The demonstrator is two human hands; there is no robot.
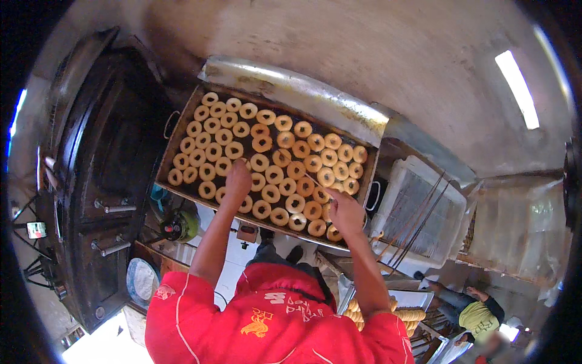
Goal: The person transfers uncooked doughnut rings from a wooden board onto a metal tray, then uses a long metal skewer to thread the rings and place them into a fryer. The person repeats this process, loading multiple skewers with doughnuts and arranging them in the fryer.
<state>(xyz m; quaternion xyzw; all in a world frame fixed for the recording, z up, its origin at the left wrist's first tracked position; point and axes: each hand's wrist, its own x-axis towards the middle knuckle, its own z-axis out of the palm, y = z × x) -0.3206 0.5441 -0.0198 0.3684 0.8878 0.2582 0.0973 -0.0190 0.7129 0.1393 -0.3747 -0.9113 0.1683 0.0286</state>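
Note:
A large rectangular frying pan (174, 144) holds many ring doughnuts (270, 193) in dark oil, some pale and some golden brown. Over the pan's near left part is my left hand (239, 178); its fingers are closed beside a pale ring, and what they hold, if anything, is hidden. My right hand (347, 213) is over the near right part of the pan. It grips a thin stick (314, 181) whose tip points left and away among the browned rings.
Behind the pan stands a metal splash sheet (291, 88). A white crate (418, 203) with long thin rods across it is on the right. Finished doughnuts (409, 316) lie on a tray at lower right, near another person (479, 315). A dark cabinet (109, 164) and green gas cylinder (188, 225) stand left.

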